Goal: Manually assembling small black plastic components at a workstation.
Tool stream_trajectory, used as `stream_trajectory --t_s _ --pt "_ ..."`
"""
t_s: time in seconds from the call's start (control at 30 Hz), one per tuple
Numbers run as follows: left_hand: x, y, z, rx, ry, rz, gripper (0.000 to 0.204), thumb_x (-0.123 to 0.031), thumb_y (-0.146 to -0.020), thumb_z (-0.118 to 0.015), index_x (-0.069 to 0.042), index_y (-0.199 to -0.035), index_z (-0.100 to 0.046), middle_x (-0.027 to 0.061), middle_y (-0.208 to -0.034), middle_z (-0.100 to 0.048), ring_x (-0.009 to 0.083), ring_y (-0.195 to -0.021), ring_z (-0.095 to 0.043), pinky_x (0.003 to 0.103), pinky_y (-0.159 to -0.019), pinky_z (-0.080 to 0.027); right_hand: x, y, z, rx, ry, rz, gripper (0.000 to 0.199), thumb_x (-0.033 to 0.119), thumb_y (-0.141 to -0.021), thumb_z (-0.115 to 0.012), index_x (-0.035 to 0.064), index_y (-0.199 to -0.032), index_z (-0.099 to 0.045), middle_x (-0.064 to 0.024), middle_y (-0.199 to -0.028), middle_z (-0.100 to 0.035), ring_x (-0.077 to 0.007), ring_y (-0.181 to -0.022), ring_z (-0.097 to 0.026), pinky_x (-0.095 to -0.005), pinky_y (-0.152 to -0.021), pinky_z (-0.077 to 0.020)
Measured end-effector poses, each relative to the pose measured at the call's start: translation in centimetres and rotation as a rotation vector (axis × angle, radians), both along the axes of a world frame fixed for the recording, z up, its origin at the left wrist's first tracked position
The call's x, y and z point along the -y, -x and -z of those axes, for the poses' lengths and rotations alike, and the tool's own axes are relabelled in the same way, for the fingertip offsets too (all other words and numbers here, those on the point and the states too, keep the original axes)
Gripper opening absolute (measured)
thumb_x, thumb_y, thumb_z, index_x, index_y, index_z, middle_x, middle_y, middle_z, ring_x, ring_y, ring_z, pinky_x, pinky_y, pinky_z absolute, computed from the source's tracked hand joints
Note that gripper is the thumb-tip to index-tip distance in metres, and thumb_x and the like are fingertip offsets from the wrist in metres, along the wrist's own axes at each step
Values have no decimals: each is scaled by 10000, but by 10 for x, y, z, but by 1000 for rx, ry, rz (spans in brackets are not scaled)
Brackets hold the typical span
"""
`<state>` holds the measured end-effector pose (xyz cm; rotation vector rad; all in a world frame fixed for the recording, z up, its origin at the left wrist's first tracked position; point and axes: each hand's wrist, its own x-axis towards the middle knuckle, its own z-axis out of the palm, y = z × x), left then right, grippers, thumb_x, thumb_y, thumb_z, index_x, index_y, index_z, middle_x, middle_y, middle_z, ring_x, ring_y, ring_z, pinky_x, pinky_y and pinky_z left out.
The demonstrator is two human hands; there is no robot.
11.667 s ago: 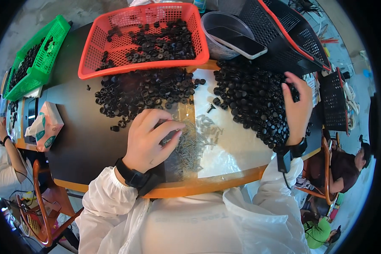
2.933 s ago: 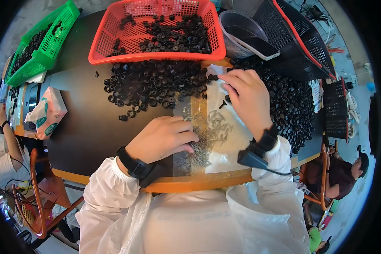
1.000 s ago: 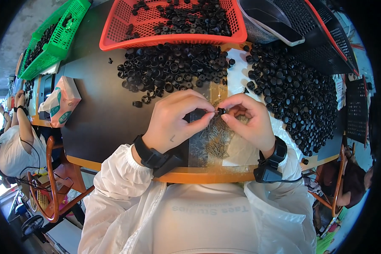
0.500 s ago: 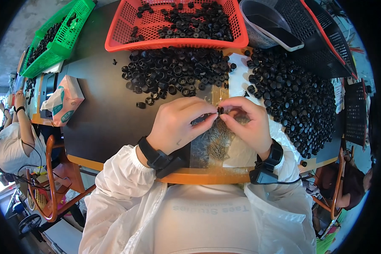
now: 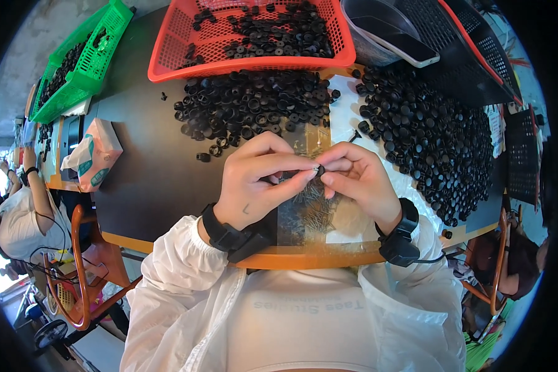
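My left hand (image 5: pixel 248 180) and my right hand (image 5: pixel 361 186) meet over the near edge of the table, fingertips almost touching. Between them is a small round black plastic part (image 5: pixel 319 170), pinched by my right thumb and fingers. My left thumb and forefinger close on its left side, where a tiny pale bit shows; I cannot make out what that is. Below the fingers lies a heap of small metal screws (image 5: pixel 317 216). Beyond my hands spreads a pile of black plastic rings and discs (image 5: pixel 248 102). To the right is a larger pile of black round caps (image 5: pixel 434 146).
A red basket (image 5: pixel 254 64) holding black parts stands at the back. Right of it are a clear tub with a phone (image 5: pixel 409 53) on top and black crates (image 5: pixel 471 56). At left are a tissue pack (image 5: pixel 102 155) and green basket (image 5: pixel 84 84). Other people sit at both sides.
My right hand has turned slightly, and the black part shows more plainly between the fingertips. The whole view has shifted a little; the piles look the same.
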<state>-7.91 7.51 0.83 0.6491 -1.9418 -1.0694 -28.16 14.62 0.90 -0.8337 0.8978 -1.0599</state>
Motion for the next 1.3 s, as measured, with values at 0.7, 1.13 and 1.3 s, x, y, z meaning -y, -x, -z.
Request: stream_trajectory --t_s 0.7,1.13,1.3 --pt "16 1 -12 196 561 -298 254 -43 -640 -789 -130 -870 -724 3 -804 -601 207 -713 -582 300 -616 -482 -2 3 0 -20 -17 98 257 -27 -873 -636 -1 -1128 -618 -47 -1029 -647 -86 -869 -609 -217 -767 -509" --pt "34 -11 -10 561 581 -403 191 -107 -656 -788 -134 -807 -673 16 -899 -573 246 -895 -549 377 -784 -442 0 7 0 -38 60 147 225 -36 -847 -658 25 -1054 -592 -20 -1063 -598 -57 -897 -550 -209 -818 -479" --pt "35 -17 -15 636 610 -302 195 -104 -637 -788 -127 -765 -643 5 -901 -579 253 -910 -552 391 -785 -441 1 6 -4 -40 50 124 228 -35 -844 -662 23 -1054 -595 -12 -1047 -593 -49 -866 -534 -203 -803 -473"
